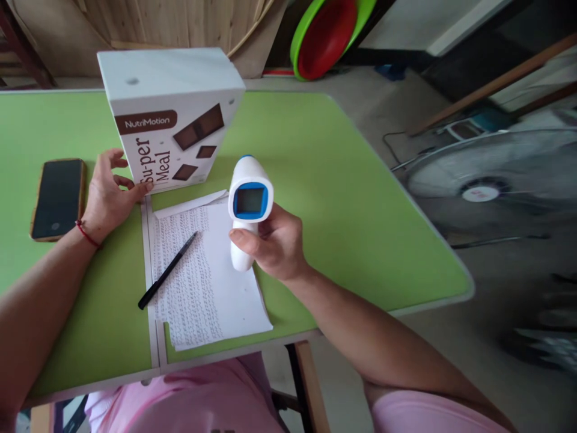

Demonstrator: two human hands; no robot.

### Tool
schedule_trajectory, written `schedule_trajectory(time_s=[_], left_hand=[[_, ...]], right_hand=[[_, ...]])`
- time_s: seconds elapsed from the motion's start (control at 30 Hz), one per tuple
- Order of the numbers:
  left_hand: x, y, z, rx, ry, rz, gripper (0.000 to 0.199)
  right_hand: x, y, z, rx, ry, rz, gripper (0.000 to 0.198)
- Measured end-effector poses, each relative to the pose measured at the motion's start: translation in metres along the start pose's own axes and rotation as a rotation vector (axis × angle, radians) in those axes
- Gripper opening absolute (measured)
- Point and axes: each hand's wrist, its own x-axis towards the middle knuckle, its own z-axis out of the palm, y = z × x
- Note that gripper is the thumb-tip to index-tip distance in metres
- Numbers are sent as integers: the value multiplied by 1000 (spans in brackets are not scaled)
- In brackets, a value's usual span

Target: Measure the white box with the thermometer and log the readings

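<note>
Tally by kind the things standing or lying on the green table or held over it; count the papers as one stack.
Infrared thermometer: 1
NutriMotion box: 1
Smartphone: 1
Black pen: 1
Handwritten paper stack: 1
Total: 5

- Green tabletop [351, 192], pale-edged, beneath the right-hand fingers [252, 243].
- Upright wooden panel [166, 24], beyond the fingers, leftward.
- Pale wall [415, 24], beyond the fingers, rightward.
- Fan [480, 192], well right of the fingers.
- Grey floor [451, 328], dim, lower than the fingers.
</note>
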Motion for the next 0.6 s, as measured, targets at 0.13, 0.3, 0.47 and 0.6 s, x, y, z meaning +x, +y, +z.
schedule_trajectory(time_s=[0.13, 0.3, 0.47, 0.6], left_hand=[[-2, 4, 0, -6, 43, -122, 33], [-16, 34, -1, 65, 107, 96, 54], [-54, 85, 5, 758, -410, 367, 31], [-77, 102, 8, 1010, -654, 387, 20]], right_hand=[[4, 4, -5, -53, 33, -17, 22], [15, 9, -20, -215, 48, -37, 24], [27, 8, -39, -614, -69, 110, 30], [32, 6, -48, -1086, -180, 269, 28]])
